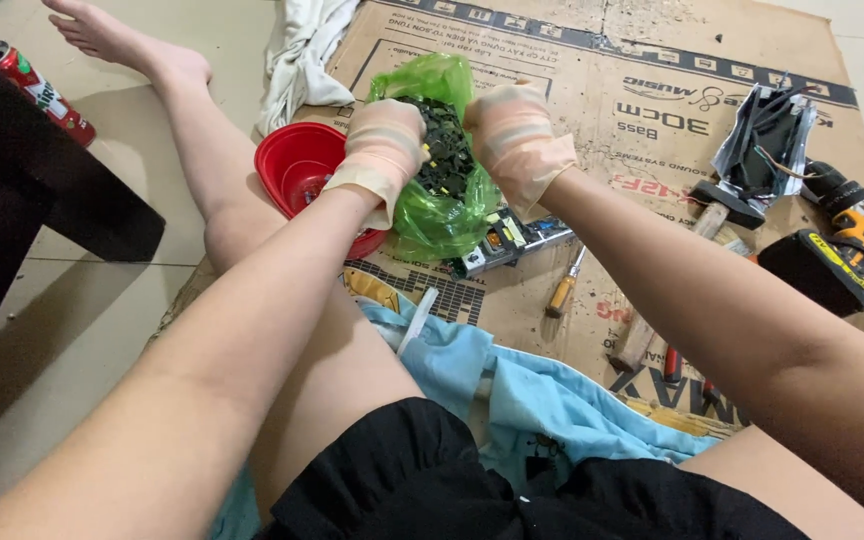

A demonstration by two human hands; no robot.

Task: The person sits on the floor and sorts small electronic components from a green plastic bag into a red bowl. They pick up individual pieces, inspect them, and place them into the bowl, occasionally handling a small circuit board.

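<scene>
Both gloved hands, left hand [384, 140] and right hand [514, 135], closed on the rim of a green plastic bag [439, 215] of small dark parts [444, 150]; red bowl [297, 165] beside it.

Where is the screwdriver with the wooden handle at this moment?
In the head view, the screwdriver lies on the cardboard sheet, just below the right hand and the green plastic bag, beside a small circuit board.
</scene>
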